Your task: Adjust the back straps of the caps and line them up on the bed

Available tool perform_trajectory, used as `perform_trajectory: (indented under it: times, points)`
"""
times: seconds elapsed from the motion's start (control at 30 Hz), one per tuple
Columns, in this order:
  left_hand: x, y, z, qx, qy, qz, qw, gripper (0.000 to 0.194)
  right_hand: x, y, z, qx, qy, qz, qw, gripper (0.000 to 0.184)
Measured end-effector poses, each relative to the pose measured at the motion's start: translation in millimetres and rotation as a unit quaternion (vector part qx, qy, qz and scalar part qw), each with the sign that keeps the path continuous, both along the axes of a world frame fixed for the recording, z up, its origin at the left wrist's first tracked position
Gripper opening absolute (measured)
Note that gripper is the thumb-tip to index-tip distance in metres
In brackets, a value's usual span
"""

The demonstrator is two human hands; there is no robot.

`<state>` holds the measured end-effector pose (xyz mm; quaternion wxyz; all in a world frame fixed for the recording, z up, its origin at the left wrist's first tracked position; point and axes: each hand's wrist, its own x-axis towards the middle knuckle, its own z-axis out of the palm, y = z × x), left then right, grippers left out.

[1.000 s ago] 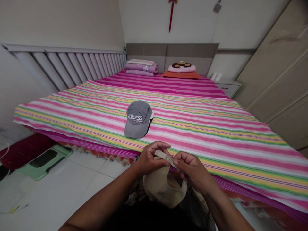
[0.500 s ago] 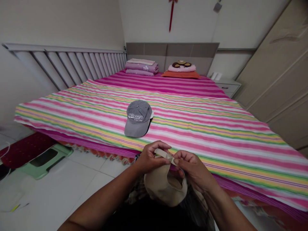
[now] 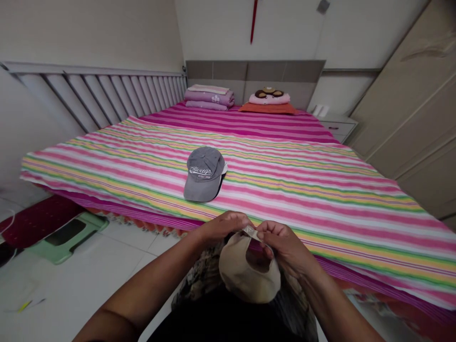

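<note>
A beige baseball cap (image 3: 245,278) hangs from my two hands in front of my body, its rounded crown toward me and the gap above its back strap showing. My left hand (image 3: 228,224) pinches the left part of the strap, near a light buckle or clasp (image 3: 250,231). On the other side, my right hand (image 3: 285,244) grips the strap end between thumb and fingers. Beyond them a grey cap (image 3: 204,173) with white lettering lies on the bed, brim toward me. A white and dark edge shows under it, perhaps of another cap.
The bed (image 3: 302,175) has a striped cover. Folded purple bedding (image 3: 209,98) and a pink and orange pile (image 3: 269,105) rest by the headboard (image 3: 263,71). A green stool (image 3: 67,237) stands on the floor at left, and a white bedside cabinet (image 3: 337,128) at far right.
My left hand has slid right along the strap, closer to my right hand, and its fingers now cover the left strap part. The beige cap has shifted slightly right.
</note>
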<state>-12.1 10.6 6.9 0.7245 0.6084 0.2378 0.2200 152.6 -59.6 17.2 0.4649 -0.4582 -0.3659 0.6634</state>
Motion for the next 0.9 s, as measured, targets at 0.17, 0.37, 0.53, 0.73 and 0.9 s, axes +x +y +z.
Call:
perform_trajectory:
  times: [0.17,0.37,0.53,0.73,0.9]
  points:
    - [2,2,0.2,-0.029,-0.004,0.020,0.999,0.025,4,2,-0.6,-0.002,-0.004,0.020,1.000,0.026]
    - [-1,5,0.2,-0.084,-0.049,0.073,0.993,0.024,19,0,-10.7,0.033,-0.020,0.154,0.987,0.040]
    - [-1,8,2.0,-0.095,-0.031,0.080,0.992,0.025,27,-5,-21.3,0.043,-0.012,0.086,0.995,0.036]
    - [2,8,-2.2,-0.123,-0.037,0.037,0.991,0.030,28,-7,-20.8,0.072,-0.032,0.026,0.997,0.035]
    - [5,6,-3.9,-0.148,-0.033,0.040,0.988,0.041,28,-10,-22.1,0.065,-0.010,0.012,0.998,0.034]
